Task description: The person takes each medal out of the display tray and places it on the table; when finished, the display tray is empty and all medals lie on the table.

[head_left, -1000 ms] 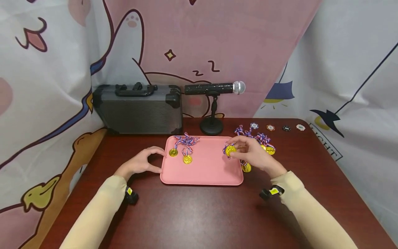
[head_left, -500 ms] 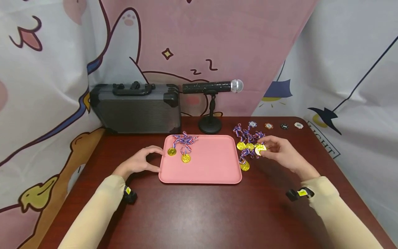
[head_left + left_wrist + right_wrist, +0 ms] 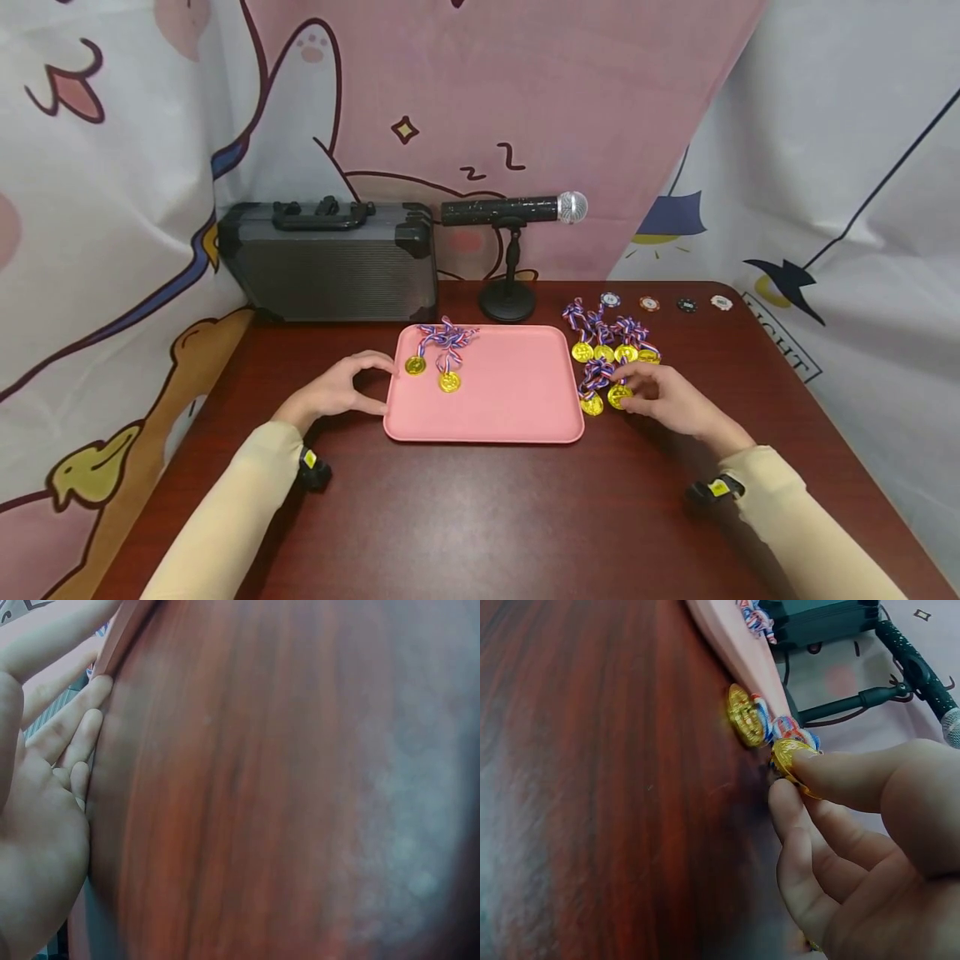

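- Left hand, fingers spread, touches the pink tray at its left rim, apparently steadying it.
- Right hand pinches a gold medal just right of the tray, a hold likely suiting thin discs.

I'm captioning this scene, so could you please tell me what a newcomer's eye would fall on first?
Probably the bright pink tray in the middle, with two gold medals on its left half. Just right of it, the right hand pinches another medal beside a medal cluster. Farther back stand a dark case at left and a microphone on its stand.
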Demonstrator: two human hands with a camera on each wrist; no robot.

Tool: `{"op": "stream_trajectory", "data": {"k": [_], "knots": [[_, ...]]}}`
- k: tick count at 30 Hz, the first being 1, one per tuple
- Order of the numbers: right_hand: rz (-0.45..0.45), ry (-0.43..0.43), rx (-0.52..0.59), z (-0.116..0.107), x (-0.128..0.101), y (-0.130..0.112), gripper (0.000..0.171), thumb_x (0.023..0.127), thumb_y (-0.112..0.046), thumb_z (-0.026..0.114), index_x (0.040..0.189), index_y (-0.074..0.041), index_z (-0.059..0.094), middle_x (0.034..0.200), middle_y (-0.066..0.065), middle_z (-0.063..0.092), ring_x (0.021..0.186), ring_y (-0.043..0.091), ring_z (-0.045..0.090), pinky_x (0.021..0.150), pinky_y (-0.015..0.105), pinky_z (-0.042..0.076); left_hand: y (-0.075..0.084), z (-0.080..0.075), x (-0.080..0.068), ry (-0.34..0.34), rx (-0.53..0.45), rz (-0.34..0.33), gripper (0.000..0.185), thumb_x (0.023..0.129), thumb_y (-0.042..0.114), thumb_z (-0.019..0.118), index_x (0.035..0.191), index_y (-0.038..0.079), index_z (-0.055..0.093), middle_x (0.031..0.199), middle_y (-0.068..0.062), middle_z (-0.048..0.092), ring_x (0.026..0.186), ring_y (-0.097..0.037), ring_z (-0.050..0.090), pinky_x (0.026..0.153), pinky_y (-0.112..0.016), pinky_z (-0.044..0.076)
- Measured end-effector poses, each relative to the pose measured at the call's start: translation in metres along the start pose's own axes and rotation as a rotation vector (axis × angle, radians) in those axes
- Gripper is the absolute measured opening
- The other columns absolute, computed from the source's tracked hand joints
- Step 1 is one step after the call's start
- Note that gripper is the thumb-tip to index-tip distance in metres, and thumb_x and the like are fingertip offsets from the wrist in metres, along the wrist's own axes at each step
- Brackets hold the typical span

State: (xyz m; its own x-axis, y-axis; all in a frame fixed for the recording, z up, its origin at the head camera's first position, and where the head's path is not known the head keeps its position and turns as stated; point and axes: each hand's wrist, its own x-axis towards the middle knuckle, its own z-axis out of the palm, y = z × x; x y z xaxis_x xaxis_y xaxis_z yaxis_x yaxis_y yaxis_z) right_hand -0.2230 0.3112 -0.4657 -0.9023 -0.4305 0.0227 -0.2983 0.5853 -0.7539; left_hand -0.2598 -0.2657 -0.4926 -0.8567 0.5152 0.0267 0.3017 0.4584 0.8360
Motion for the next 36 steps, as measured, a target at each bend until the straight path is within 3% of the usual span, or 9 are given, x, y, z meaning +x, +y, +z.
{"op": "stream_trajectory", "data": {"k": [11, 25, 32, 36], "knots": [[-0.04, -0.004, -0.166, 0.004, -0.004, 0.004, 0.038, 0.088, -0.005, 0.085, 0.122, -0.011, 0.069, 0.096, -0.001, 0.071, 0.075, 0.009, 0.066, 0.066, 0.027, 0.054, -0.001, 0.001, 0.001, 0.002, -0.009, -0.002, 0.063, 0.069, 0.024, 0.101, 0.126, 0.018, 0.073, 0.135, -0.004, 0.065, 0.133, -0.028, 0.051, 0.12, -0.059, 0.03], [-0.046, 0.035, -0.289, -0.001, -0.001, -0.009, 0.042, 0.084, -0.009, 0.089, 0.121, -0.009, 0.071, 0.103, 0.009, 0.071, 0.076, 0.01, 0.068, 0.064, 0.029, 0.055, 0.001, 0.0, -0.001, 0.002, -0.017, 0.008, 0.064, 0.069, 0.024, 0.101, 0.126, 0.017, 0.073, 0.135, -0.005, 0.064, 0.134, -0.028, 0.05, 0.12, -0.059, 0.03], [-0.094, 0.115, -0.251, -0.002, 0.015, -0.033, 0.043, 0.087, -0.012, 0.087, 0.125, -0.005, 0.069, 0.105, 0.012, 0.073, 0.084, 0.02, 0.07, 0.066, 0.03, 0.055, 0.0, 0.0, -0.001, 0.005, 0.006, 0.012, 0.063, 0.07, 0.025, 0.1, 0.126, 0.016, 0.073, 0.136, -0.005, 0.064, 0.135, -0.028, 0.05, 0.12, -0.058, 0.03], [-0.125, 0.094, -0.158, 0.01, 0.035, -0.053, 0.043, 0.088, -0.013, 0.086, 0.127, -0.007, 0.068, 0.106, 0.013, 0.074, 0.086, 0.022, 0.071, 0.071, 0.033, 0.059, -0.001, 0.0, -0.001, 0.003, 0.019, 0.01, 0.062, 0.071, 0.026, 0.099, 0.127, 0.016, 0.073, 0.137, -0.005, 0.064, 0.136, -0.029, 0.049, 0.119, -0.059, 0.029]]}}
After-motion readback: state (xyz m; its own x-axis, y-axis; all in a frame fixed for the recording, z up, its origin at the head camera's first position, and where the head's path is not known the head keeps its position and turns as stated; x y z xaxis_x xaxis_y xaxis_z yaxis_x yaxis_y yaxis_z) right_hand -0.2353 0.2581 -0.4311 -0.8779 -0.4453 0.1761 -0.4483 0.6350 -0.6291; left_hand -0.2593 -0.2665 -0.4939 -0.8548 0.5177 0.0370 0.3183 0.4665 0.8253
